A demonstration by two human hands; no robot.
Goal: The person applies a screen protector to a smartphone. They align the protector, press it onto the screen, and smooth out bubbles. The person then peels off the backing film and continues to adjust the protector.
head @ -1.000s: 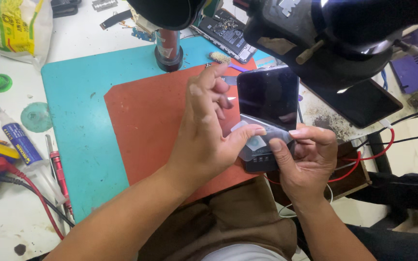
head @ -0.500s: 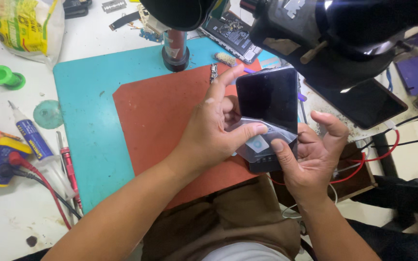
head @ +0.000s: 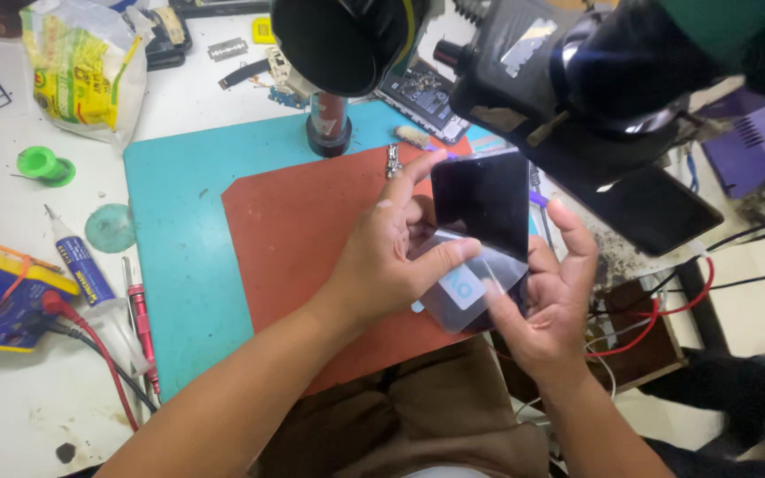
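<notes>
I hold a dark smartphone (head: pixel 482 205) above the right edge of a red-brown mat (head: pixel 298 232). My left hand (head: pixel 387 257) grips its left side, thumb pressing a clear film with a blue tab (head: pixel 464 285) over the phone's lower part. My right hand (head: pixel 546 301) supports the phone from the right and below, thumb on the film's lower corner. The glossy black screen faces up.
The red-brown mat lies on a teal mat (head: pixel 174 239). A microscope head (head: pixel 577 80) overhangs the top. A glue tube (head: pixel 81 261), red screwdriver (head: pixel 142 323), green cap (head: pixel 42 164), plastic bag (head: pixel 86 66), another dark phone (head: pixel 652 212) and red and black wires (head: pixel 666 310) surround.
Both hands and the phone stay in place over the mat's right edge. The clear film with the blue tab now shows more fully over the phone's lower part, under my thumbs.
</notes>
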